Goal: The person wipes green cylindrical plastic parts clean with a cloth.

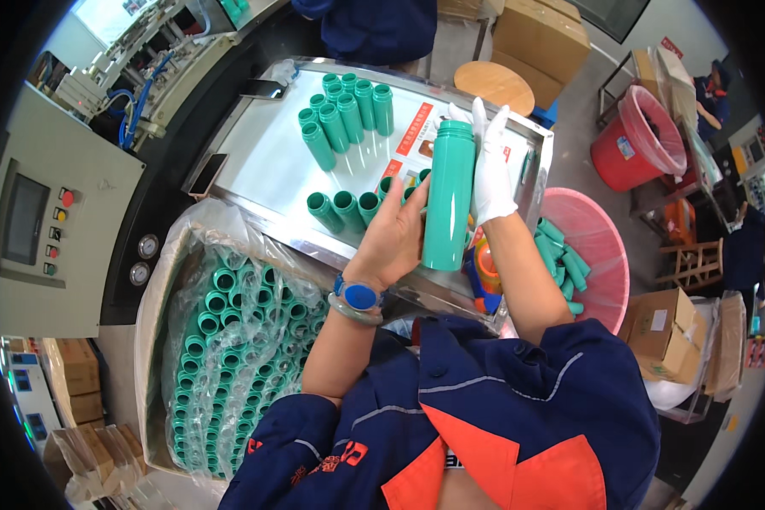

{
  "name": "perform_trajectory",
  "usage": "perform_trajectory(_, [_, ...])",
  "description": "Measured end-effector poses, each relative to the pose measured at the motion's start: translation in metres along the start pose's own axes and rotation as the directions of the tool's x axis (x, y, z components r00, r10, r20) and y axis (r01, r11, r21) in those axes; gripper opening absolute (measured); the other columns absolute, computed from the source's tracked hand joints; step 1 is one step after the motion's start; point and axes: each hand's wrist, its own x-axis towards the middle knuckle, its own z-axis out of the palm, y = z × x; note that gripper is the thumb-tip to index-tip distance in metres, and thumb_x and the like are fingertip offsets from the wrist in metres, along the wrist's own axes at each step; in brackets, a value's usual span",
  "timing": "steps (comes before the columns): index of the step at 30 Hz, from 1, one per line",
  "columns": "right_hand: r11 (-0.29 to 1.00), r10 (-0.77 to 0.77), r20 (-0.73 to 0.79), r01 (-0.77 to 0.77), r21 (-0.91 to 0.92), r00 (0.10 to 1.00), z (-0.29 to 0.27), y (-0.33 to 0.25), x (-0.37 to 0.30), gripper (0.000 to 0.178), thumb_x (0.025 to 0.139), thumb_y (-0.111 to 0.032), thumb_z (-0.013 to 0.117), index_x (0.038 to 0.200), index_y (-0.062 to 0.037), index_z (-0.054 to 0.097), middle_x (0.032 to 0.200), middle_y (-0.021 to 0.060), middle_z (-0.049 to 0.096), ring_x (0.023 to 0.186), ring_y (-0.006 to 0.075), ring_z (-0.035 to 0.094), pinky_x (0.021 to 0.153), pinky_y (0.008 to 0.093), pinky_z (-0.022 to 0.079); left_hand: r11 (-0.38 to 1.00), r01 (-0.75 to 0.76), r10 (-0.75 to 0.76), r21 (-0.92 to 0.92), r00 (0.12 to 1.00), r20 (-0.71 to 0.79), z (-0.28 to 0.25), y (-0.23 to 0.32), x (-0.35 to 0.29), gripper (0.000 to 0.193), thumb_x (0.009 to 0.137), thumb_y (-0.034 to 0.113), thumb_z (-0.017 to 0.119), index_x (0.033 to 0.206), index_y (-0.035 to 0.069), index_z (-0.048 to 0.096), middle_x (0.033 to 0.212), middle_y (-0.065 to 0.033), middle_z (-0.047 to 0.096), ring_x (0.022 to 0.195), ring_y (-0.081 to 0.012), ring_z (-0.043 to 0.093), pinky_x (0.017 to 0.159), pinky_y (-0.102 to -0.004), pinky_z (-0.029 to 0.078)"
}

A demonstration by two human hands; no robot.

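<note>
A glossy green bottle (450,200) with a threaded neck is held slightly tilted between my hands, over the near right part of the metal-edged table. My bare left hand (388,235), with a blue watch at its wrist, grips it from the left, the fingertips partly hidden behind it. On the other side, my right hand (490,170) in a white glove lies along the bottle, its fingers stretched upward. Beyond them, several like bottles (335,126) stand grouped on the white tabletop (263,174). A shorter row of bottles (346,206) stands beside my left hand, partly covered by it.
At lower left a plastic-lined box (151,357) holds many green bottles under clear film. A pink bin (614,255) with green pieces stands at right. Two phones (263,88) lie along the table's left side. A control panel (34,217) stands far left; another person (374,30) is across the table.
</note>
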Motion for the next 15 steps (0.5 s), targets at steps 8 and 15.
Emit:
perform_trajectory(8, [0.842,-0.415,0.353,0.501,-0.2,0.838,-0.006,0.007,0.005,0.079,0.09,-0.069,0.014,0.149,-0.016,0.016,0.154,0.0057,0.017,0.138,0.0238,0.022,0.11,0.0358,0.025,0.993,-0.11,0.114,0.047,0.989,-0.096,-0.005,-0.008,0.0,0.057,0.097,0.023,0.05,0.147,0.012,0.024,0.131,-0.001,0.049,0.115,-0.013,0.049,0.094,-0.03,0.042])
perform_trajectory(15, [0.648,-0.414,0.539,0.654,-0.391,0.733,-0.008,0.032,-0.029,0.08,0.092,-0.062,0.009,0.143,-0.0044,0.032,0.152,0.0117,0.022,0.141,0.0305,0.015,0.113,0.035,0.007,0.965,-0.261,0.251,-0.026,0.946,-0.205,-0.008,-0.014,0.005,0.051,0.098,0.023,0.049,0.144,0.01,0.029,0.13,-0.0033,0.049,0.117,-0.0141,0.049,0.097,-0.0315,0.042])
